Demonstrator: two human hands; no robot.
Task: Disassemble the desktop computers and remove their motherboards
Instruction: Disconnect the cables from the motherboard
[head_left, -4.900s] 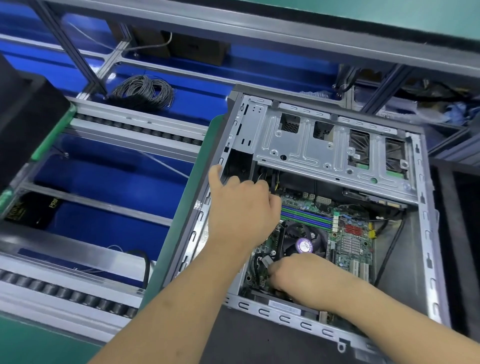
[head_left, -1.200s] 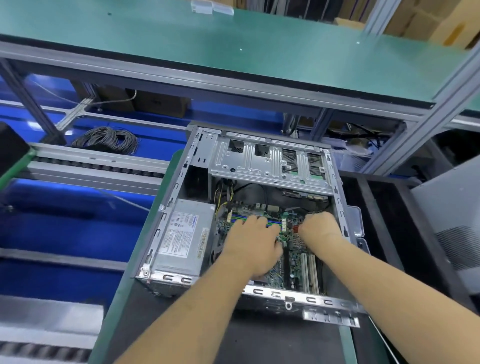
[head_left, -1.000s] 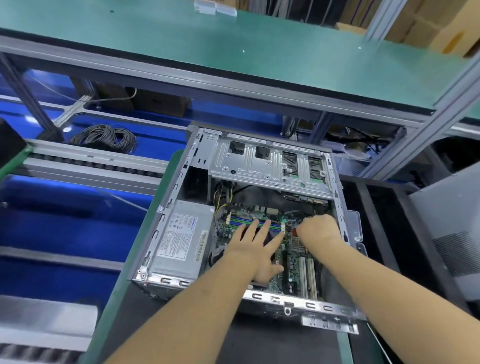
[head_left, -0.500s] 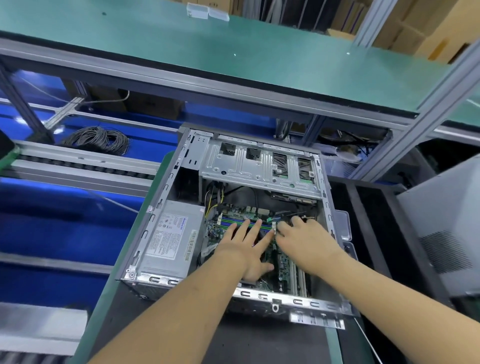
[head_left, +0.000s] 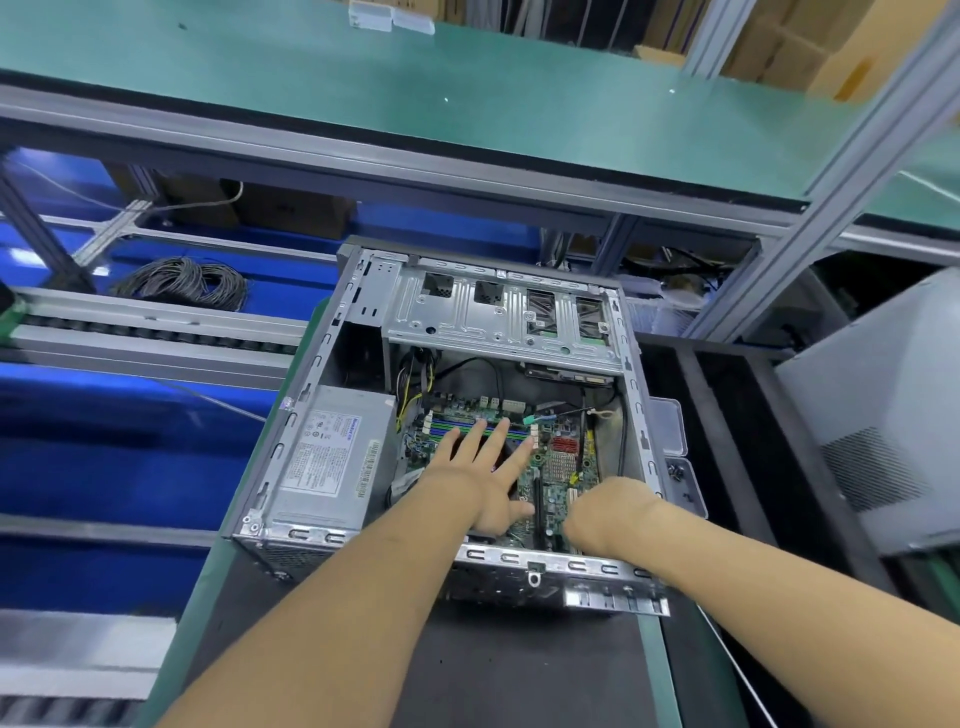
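Head view. The open computer case (head_left: 332, 332) lies on its side on the dark mat of the desk (head_left: 519, 670), with the motherboard (head_left: 558, 467) still seated on its floor, to the right of the grey power supply (head_left: 327, 457). My left hand (head_left: 480, 480) lies flat on the board, fingers (head_left: 496, 439) straight and spread, holding nothing; it hides the cooler beneath the palm. My right hand (head_left: 605, 512) is at the near right corner of the board, knuckles toward the camera and fingers curled downward; the fingertips are out of sight, so I cannot tell whether they grip anything. The drive cage (head_left: 498, 322) covers the far end of the case, and black and yellow cables (head_left: 415, 374) run out from under it. My forearms hide part of the near case rim.

Compared with half a second ago, my right hand has drawn back from the middle of the board, beside the left hand, to the near corner, uncovering the red connector (head_left: 563, 444) and the small heatsink (head_left: 561, 465). My left hand stays spread in the same place.

The power supply carries a printed label (head_left: 322, 452) and a barcode strip; the text is too small to read. A coil of grey cable (head_left: 182, 283) lies on the blue shelf at left.
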